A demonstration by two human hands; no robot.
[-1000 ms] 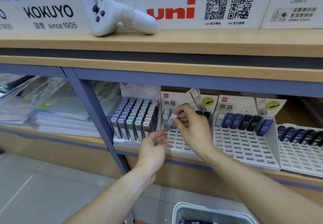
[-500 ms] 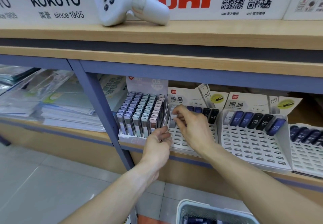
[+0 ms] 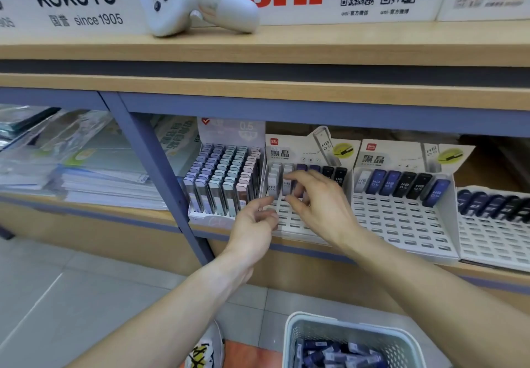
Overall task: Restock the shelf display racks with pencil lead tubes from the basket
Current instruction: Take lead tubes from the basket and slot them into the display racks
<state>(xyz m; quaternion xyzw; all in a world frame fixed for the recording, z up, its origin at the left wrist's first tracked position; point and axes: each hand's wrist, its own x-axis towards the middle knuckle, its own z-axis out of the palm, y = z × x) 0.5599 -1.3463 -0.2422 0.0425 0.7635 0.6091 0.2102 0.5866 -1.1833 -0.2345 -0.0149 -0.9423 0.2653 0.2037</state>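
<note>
Right hand (image 3: 318, 207) hovers over the white slotted display rack (image 3: 295, 224), fingers spread and loosely bent, fingertips just beside the white HB 0.5 pencil lead tubes (image 3: 279, 184) standing in the rack's back left slots; whether it touches them, I cannot tell. Left hand (image 3: 255, 221) reaches in below, fingers relaxed and slightly parted, nothing gripped, near the rack's front left corner. Dark blue and black tubes (image 3: 332, 174) line the same rack's back row. Down at the bottom edge sits the pale basket (image 3: 301, 330), with blue lead tubes (image 3: 329, 356) piled inside. Up on the wooden shelf lies a white controller (image 3: 195, 3).
</note>
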